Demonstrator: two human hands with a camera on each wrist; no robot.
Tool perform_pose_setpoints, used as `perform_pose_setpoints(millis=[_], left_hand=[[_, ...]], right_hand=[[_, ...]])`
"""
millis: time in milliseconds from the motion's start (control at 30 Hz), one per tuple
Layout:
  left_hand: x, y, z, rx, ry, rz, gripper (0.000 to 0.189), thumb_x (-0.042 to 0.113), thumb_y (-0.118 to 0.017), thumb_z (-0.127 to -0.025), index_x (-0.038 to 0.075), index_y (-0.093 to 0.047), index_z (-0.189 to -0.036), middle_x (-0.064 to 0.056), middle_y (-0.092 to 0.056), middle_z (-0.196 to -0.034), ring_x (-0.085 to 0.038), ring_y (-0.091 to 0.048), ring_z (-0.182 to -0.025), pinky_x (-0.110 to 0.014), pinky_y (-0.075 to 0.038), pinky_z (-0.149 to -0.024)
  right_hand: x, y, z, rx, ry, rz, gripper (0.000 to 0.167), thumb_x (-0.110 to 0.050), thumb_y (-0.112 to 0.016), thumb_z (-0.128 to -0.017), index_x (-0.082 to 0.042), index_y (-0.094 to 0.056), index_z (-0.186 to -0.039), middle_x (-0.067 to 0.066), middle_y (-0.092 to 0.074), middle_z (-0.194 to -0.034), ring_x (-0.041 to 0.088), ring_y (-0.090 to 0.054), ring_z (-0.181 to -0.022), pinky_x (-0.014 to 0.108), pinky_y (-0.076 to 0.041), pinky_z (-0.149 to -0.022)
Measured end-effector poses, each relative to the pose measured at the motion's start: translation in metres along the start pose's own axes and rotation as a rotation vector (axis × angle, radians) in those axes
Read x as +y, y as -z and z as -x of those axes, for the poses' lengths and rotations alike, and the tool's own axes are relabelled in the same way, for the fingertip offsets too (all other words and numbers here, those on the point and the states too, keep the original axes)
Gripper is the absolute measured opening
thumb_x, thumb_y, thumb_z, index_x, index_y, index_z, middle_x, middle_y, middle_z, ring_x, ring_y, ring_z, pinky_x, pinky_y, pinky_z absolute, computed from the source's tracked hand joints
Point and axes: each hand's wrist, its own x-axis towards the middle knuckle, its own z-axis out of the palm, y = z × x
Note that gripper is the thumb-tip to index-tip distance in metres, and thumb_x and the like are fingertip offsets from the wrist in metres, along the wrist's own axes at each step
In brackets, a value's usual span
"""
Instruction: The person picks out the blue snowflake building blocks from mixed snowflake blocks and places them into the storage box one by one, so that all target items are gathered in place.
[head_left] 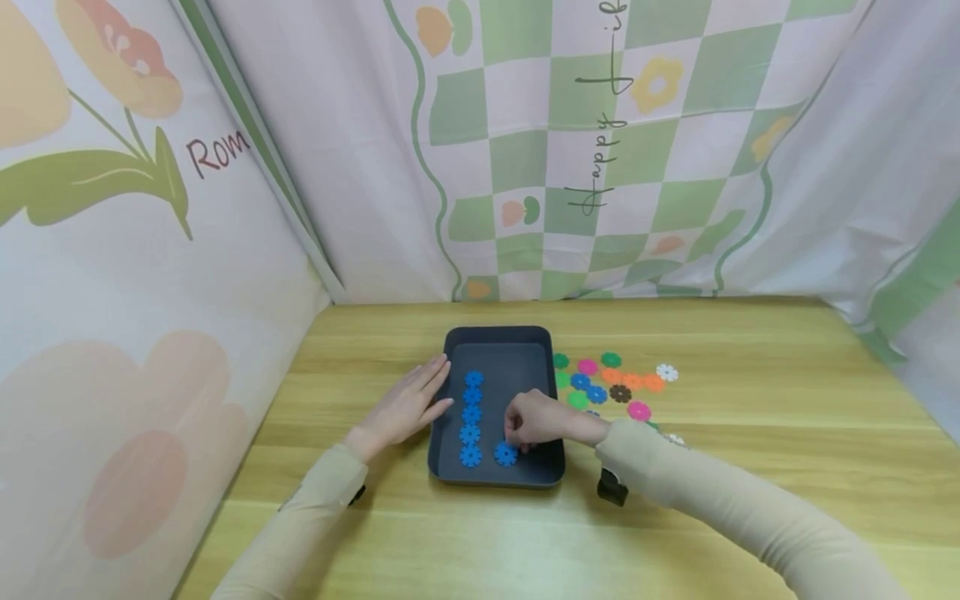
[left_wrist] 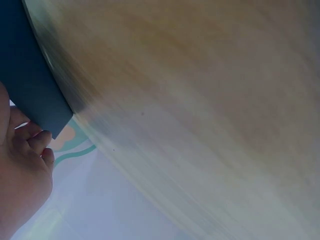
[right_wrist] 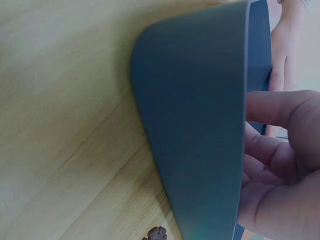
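There is room over the near tabletop (head_left: pixel 480 542) and down into the far end of the tray (head_left: pixel 506 362). The tray's walls bar low sideways entry; the left hand (head_left: pixel 408 404) flanks one, the right hand (head_left: pixel 538 417) reaches over another, discs (head_left: pixel 620 393) beyond.

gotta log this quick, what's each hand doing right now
Left hand: open, touching the tray.
Right hand: curled at a blue disc; can't tell whether it's gripping.

Curtained nook – printed drapes (head_left: pixel 585 150), wood-grain table (head_left: pixel 480 542)
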Motion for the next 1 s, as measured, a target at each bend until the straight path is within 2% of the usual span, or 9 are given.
perform_pose_setpoints(millis=[300,500,667,833,1000], left_hand=[[0.002,0.002,0.0,-0.016,0.012,-0.01,0.066,0.043,-0.042,-0.106,0.002,-0.028,-0.155,-0.016,-0.025,-0.164,-0.028,-0.028,-0.152,-0.045,-0.03,-0.124],[0.0,0.0,0.0,-0.022,0.013,-0.009,0.067,0.045,-0.039,-0.106,0.003,-0.025,-0.156,-0.014,-0.022,-0.165,-0.027,-0.026,-0.153,-0.045,-0.028,-0.125],[0.0,0.0,0.0,-0.016,0.013,0.016,0.067,0.045,-0.039,-0.106,0.003,-0.025,-0.156,-0.015,-0.022,-0.165,-0.029,-0.027,-0.153,-0.046,-0.028,-0.125],[0.0,0.001,0.0,-0.01,0.011,0.016,0.066,0.044,-0.04,-0.106,0.002,-0.026,-0.156,-0.016,-0.023,-0.165,-0.03,-0.028,-0.152,-0.046,-0.028,-0.124],[0.0,-0.001,0.0,-0.016,0.006,-0.006,0.066,0.044,-0.039,-0.107,0.002,-0.026,-0.156,-0.016,-0.023,-0.165,-0.029,-0.028,-0.152,-0.046,-0.03,-0.124]], right_hand=[[0.004,0.011,0.008,0.059,0.077,-0.02,0.013,-0.009,-0.07,-0.089,-0.008,-0.072,-0.077,0.003,-0.072,-0.069,0.012,-0.067,-0.06,0.02,-0.054,-0.055],[0.009,0.036,0.025,0.109,0.033,-0.042,0.01,-0.014,-0.068,-0.093,-0.01,-0.07,-0.084,0.002,-0.072,-0.076,0.014,-0.068,-0.068,0.023,-0.053,-0.058],[0.03,0.054,0.043,0.178,0.052,-0.056,0.007,-0.011,-0.068,-0.092,-0.007,-0.07,-0.088,0.009,-0.074,-0.083,0.02,-0.071,-0.072,0.026,-0.057,-0.062],[0.053,0.06,0.059,0.242,0.062,-0.007,0.006,-0.011,-0.07,-0.09,-0.007,-0.069,-0.086,0.005,-0.073,-0.082,0.01,-0.067,-0.073,0.023,-0.057,-0.065],[0.071,0.057,0.074,0.24,0.019,0.027,0.006,-0.01,-0.072,-0.086,-0.005,-0.068,-0.085,0.003,-0.07,-0.081,0.008,-0.061,-0.073,0.02,-0.053,-0.064]])
